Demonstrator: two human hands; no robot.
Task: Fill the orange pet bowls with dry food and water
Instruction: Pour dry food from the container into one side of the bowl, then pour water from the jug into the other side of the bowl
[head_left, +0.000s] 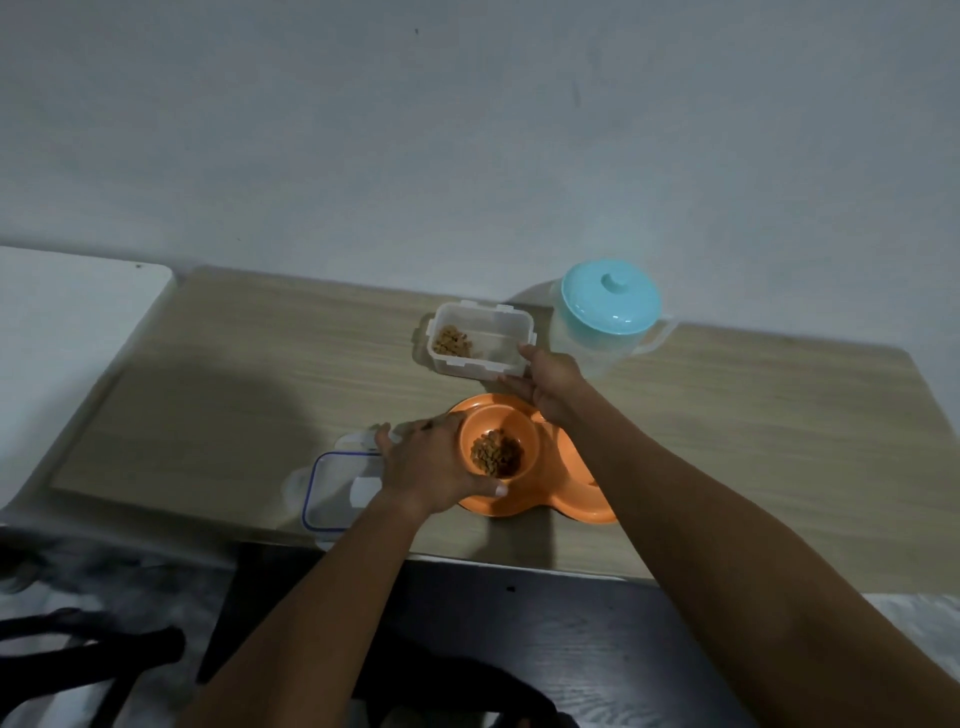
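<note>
Space lay open on the wooden table (234, 395) across its left half and again along its right end. The orange pet bowls (540, 501) sat close to the near edge, about mid-table. The left bowl held a heap of dry food (496, 454); the right bowl was mostly hidden under the right forearm.

The left hand (436, 460) cupped the left bowl's rim, fingers curved round its far side and thumb on the near rim. The right hand (553, 387) pinched the near right corner of a clear container (480, 338), which stood just behind the bowls with some kibble in its left part. A pitcher (608, 312) with a teal top stood just right of the container, against the wall (467, 156). A blue-rimmed lid (337, 488) lay flat beside the bowls on the left, partly under the left wrist and close to the near edge. A white surface (78, 338) adjoined the table's left end.
</note>
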